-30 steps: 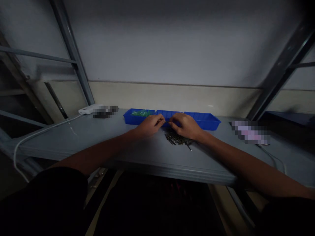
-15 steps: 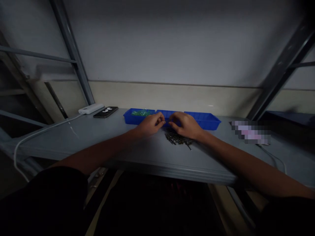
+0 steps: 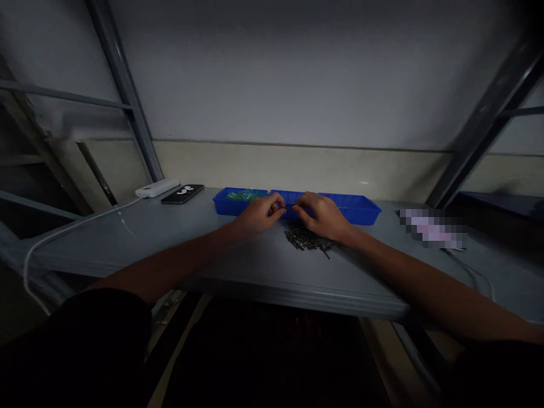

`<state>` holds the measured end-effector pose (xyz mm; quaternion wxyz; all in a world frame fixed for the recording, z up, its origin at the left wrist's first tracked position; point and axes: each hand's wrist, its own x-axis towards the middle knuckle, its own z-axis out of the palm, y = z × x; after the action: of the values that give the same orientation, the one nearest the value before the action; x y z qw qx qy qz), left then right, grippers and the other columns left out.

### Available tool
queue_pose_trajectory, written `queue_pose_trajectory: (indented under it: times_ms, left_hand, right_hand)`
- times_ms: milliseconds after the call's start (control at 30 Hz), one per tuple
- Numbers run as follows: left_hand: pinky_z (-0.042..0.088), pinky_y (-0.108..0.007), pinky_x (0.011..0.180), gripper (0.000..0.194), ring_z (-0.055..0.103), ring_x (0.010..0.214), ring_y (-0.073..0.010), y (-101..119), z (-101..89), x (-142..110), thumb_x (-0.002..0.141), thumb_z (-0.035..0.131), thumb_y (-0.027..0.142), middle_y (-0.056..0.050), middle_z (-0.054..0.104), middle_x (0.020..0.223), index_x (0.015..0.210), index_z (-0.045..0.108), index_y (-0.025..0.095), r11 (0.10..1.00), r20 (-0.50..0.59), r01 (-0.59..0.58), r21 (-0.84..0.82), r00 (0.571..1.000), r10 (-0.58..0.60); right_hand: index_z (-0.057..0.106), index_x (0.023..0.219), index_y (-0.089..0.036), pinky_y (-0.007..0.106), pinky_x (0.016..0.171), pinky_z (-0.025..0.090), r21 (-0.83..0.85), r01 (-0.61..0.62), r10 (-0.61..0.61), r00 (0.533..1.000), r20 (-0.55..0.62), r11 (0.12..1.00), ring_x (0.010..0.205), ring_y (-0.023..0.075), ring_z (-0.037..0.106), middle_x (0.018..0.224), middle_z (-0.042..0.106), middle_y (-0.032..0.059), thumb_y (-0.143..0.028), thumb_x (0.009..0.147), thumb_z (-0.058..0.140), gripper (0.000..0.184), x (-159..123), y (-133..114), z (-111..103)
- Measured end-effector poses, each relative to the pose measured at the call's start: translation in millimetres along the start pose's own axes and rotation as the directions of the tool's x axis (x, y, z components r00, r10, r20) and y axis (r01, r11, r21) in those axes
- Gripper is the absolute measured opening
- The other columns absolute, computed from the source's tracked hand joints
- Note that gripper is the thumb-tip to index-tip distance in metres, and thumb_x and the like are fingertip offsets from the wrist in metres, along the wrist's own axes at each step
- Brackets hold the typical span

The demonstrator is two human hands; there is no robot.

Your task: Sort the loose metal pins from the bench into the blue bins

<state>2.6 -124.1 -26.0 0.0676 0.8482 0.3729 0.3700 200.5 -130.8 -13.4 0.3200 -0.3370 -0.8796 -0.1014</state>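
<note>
My left hand (image 3: 262, 214) and my right hand (image 3: 322, 216) face each other just in front of the blue divided tray (image 3: 357, 209). Both are closed, thumb against fingers. A thin, dark, pin-like piece (image 3: 289, 208) spans the small gap between their fingertips, pinched from both sides; its exact kind is too small to make out. Below my right hand lies a pile of small metal pins (image 3: 306, 238), brass and dark in colour, partly covered by that hand. The tray's left compartment holds green see-through plastic (image 3: 243, 195). My hands hide part of the middle compartment.
Toward the back left lie a white power bank (image 3: 158, 187) with a white cable (image 3: 80, 220) and a dark phone (image 3: 182, 194) carrying white earbuds. A blurred-out object (image 3: 431, 228) rests at the right on the grey tabletop (image 3: 238, 263). Metal posts (image 3: 123, 85) rise at both sides.
My right thumb and fingers have come together at the tips, closing on the thin piece. My left hand has barely moved. The pile and tray stay as they were.
</note>
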Motion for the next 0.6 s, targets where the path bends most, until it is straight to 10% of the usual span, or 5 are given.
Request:
queue_pose_trajectory:
  times_ms: [400,600]
  left_hand:
    - [0.035,-0.023,0.055,0.017,0.047,0.054,-0.0099,-0.2,4.8,-2.1,0.086,0.046,0.029,0.003,0.052,0.06,0.092,0.057,0.017,1.0,0.046,0.004,0.022,0.999,-0.005]
    - [0.038,-0.024,0.06,0.018,0.053,0.062,-0.0117,-12.2,11.6,-1.7,0.082,0.052,0.029,0.001,0.059,0.068,0.093,0.059,0.018,0.996,0.145,0.015,0.091,0.989,-0.028]
  right_hand:
    - [0.059,0.085,-0.017,0.031,0.069,0.043,0.039,-0.002,0.004,0.998,-0.059,0.999,0.074,0.017,0.056,0.081,0.062,0.0065,-0.026,0.085,0.046,0.016,2.6,7.8,-7.6]
    - [0.063,0.08,-0.017,0.029,0.062,0.045,0.161,-0.197,0.215,0.971,-0.103,0.967,0.067,0.0153,0.057,0.079,0.065,0.0056,-0.028,0.08,0.051,0.016,9.0,44.6,-26.3]
